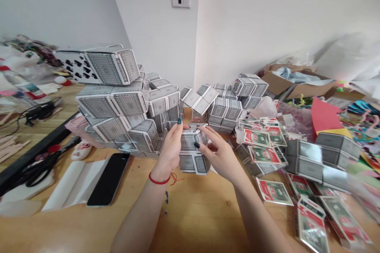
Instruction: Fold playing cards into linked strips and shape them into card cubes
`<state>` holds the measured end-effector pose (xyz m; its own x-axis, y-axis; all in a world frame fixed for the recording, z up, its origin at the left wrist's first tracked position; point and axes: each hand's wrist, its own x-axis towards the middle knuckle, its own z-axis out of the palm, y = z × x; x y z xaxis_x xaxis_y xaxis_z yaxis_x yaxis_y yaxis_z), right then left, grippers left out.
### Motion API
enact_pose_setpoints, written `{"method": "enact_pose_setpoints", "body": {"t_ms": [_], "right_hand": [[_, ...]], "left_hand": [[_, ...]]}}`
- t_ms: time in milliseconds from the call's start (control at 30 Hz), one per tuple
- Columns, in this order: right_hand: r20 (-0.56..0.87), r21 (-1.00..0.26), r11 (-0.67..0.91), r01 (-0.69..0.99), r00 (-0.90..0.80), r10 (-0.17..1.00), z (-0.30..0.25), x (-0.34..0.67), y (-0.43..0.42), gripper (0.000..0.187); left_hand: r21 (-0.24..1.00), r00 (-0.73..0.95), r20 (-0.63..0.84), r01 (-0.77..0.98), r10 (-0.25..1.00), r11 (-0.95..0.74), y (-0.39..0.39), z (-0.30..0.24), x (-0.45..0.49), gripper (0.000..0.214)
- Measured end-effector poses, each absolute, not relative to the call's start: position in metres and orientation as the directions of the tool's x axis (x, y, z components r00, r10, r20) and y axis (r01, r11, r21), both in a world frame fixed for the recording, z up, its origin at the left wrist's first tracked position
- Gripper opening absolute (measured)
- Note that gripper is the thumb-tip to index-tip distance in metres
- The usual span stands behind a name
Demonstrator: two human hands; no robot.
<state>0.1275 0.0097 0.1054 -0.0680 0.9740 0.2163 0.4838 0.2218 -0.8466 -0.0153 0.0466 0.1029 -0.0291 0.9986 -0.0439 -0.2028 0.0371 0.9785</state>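
A block folded from grey-backed playing cards [192, 162] stands on the wooden table between my hands. My left hand [170, 146] presses along its left side, thumb up and fingers hidden behind it. From the right, my right hand [218, 150] closes on the same block, its thumb on the front face and its fingers over the top edge. Left of my hands rises a stack of similar card blocks [130, 102]. Behind and to the right stand more card blocks [225, 106], and one tilted pair [202, 99] leans between the stacks.
To the left lie a black phone [109, 180], white paper [69, 185] and black scissors [44, 166]. At right are red-and-green card packs [274, 191], loose card blocks [305, 160], red paper [329, 116] and a cardboard box [297, 87]. A wall [154, 27] stands behind.
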Motion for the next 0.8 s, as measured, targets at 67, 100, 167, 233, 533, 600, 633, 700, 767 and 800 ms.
{"method": "enact_pose_setpoints", "body": {"t_ms": [67,100,167,233,533,600,633,700,767,800], "right_hand": [[0.24,-0.839,0.242,0.488,-0.069,0.968,0.106,0.129,0.011,0.047],[0.249,-0.835,0.251,0.489,-0.07,0.966,0.106,0.129,0.012,0.047],[0.257,-0.835,0.258,0.486,-0.071,0.964,0.107,0.13,0.013,0.045],[0.266,-0.836,0.263,0.481,-0.063,0.962,0.108,0.129,0.013,0.042],[0.368,-0.812,0.285,0.51,0.068,0.927,0.107,0.123,0.013,0.037],[0.379,-0.802,0.29,0.522,0.071,0.923,0.107,0.123,0.013,0.036],[0.384,-0.798,0.291,0.528,0.073,0.921,0.107,0.124,0.012,0.036],[0.391,-0.789,0.295,0.539,0.07,0.918,0.106,0.124,0.012,0.037],[0.4,-0.779,0.302,0.55,0.064,0.914,0.106,0.124,0.011,0.036],[0.405,-0.773,0.306,0.556,0.061,0.912,0.106,0.123,0.011,0.036]], "left_hand": [[0.959,0.055,-0.056,-0.273,0.997,0.069,0.046,0.105,-0.018,0.024],[0.947,0.108,-0.063,-0.306,0.992,0.094,0.046,0.107,-0.02,0.021],[0.928,0.206,-0.081,-0.341,0.975,0.149,0.046,0.11,-0.025,0.024],[0.92,0.279,-0.105,-0.338,0.955,0.2,0.046,0.113,-0.03,0.032],[0.987,0.118,0.072,-0.154,0.99,-0.053,0.044,0.109,-0.016,0.029],[0.992,0.122,0.089,-0.102,0.988,-0.077,0.043,0.108,-0.013,0.022],[0.993,0.124,0.095,-0.088,0.988,-0.085,0.043,0.108,-0.013,0.021],[0.993,0.128,0.104,-0.07,0.986,-0.096,0.042,0.108,-0.013,0.021],[0.993,0.135,0.108,-0.051,0.985,-0.102,0.041,0.108,-0.013,0.023],[0.994,0.141,0.108,-0.044,0.984,-0.103,0.04,0.108,-0.013,0.024]]}}
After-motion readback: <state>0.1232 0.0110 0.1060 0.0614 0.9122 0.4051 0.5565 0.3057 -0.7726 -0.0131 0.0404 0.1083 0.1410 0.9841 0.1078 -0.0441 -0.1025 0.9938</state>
